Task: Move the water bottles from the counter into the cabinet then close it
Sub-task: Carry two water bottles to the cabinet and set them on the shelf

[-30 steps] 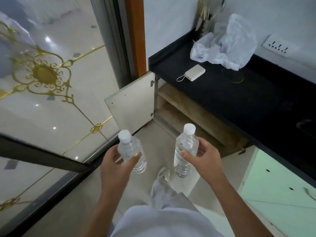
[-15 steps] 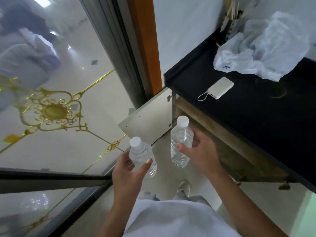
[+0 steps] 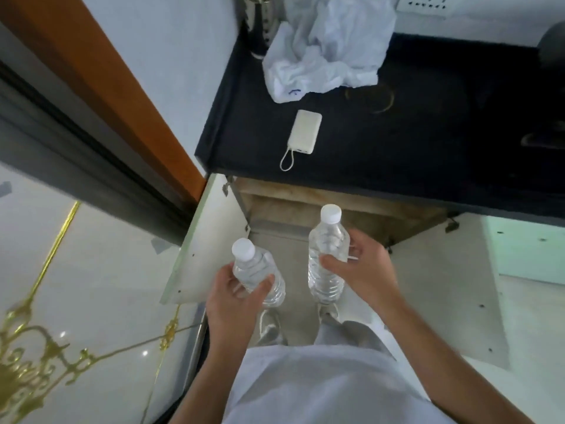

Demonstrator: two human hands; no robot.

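Below the black worktop [image 3: 428, 154], two water bottles are held in front of an open cabinet [image 3: 305, 206].
At the left, the left door [image 3: 204, 240] stands swung wide. Beside it the left hand [image 3: 235, 298] grips the left bottle [image 3: 253, 267] round its body, cap tilted up and leftward. The right hand [image 3: 360, 270] grips the right bottle [image 3: 327, 249], nearly upright, just before the cabinet's opening. Neither bottle is inside. A white power bank [image 3: 305, 131] and a crumpled plastic bag [image 3: 324, 53] lie on the worktop; the right door [image 3: 443, 286] hangs open too.

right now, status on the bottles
Left hand grips left water bottle. Right hand grips right water bottle. Cabinet open, nothing in the way.
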